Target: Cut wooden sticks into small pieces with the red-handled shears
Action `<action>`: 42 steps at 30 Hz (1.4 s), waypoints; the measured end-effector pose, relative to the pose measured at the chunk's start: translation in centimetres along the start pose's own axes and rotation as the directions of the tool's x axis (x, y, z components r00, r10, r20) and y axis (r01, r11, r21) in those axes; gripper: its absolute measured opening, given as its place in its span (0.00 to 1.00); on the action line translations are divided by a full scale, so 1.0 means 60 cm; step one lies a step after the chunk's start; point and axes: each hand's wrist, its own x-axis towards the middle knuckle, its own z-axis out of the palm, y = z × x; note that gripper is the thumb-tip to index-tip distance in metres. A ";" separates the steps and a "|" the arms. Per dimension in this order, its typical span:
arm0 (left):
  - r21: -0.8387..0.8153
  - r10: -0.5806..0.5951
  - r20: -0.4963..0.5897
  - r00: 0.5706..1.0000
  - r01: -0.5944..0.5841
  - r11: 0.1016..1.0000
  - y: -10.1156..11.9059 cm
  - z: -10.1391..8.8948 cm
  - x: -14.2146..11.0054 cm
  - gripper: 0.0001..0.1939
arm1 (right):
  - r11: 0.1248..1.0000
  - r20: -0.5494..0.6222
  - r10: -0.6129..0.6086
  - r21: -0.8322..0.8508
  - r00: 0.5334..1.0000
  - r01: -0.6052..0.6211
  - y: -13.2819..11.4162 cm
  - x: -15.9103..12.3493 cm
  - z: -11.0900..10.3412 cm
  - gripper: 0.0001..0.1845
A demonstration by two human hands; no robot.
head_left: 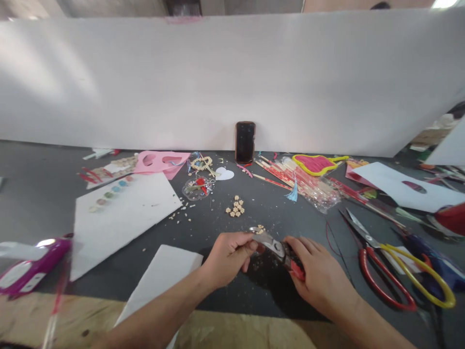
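My right hand (314,264) is wrapped round the red and black handles of a pair of pruning shears (273,246). Their metal blades point left, toward my left hand (232,257). The fingers of that hand are pinched together right by the blades, and whatever is between them is hidden. Just beyond the blade tips lie a few small beige pieces (260,229). Farther out on the dark table rests a small pile of beige flower-shaped beads (236,207).
Scissors with red and yellow handles (374,245) lie to the right. A phone (245,141) leans on the white partition (232,72). White boards (119,223) and a purple tool (36,266) are at left. Red-and-cream sticks (279,174) lie at back right, near a clear bead case (196,189).
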 end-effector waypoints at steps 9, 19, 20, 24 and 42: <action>-0.106 -0.012 -0.147 0.989 -0.004 0.994 0.000 0.005 0.004 0.10 | 0.999 -0.039 0.038 -0.023 0.998 -0.039 -0.004 0.007 0.001 0.20; -0.230 -0.095 -0.172 0.981 0.054 0.972 -0.006 0.009 0.008 0.11 | 0.999 -0.064 0.024 -0.047 0.998 -0.027 0.000 0.008 0.005 0.27; -0.212 -0.087 -0.165 0.982 0.051 0.976 -0.003 0.008 0.008 0.11 | 0.998 -0.065 0.023 -0.049 0.998 -0.027 0.000 0.008 0.005 0.27; -0.141 -0.056 -0.144 0.988 0.036 0.989 0.004 0.006 0.005 0.13 | 0.999 -0.050 0.028 -0.045 0.998 -0.030 0.000 0.009 0.004 0.27; -0.087 -0.055 -0.130 0.990 0.044 0.995 -0.006 0.008 0.003 0.12 | 0.999 -0.018 0.038 -0.022 0.999 -0.039 -0.006 0.005 0.001 0.20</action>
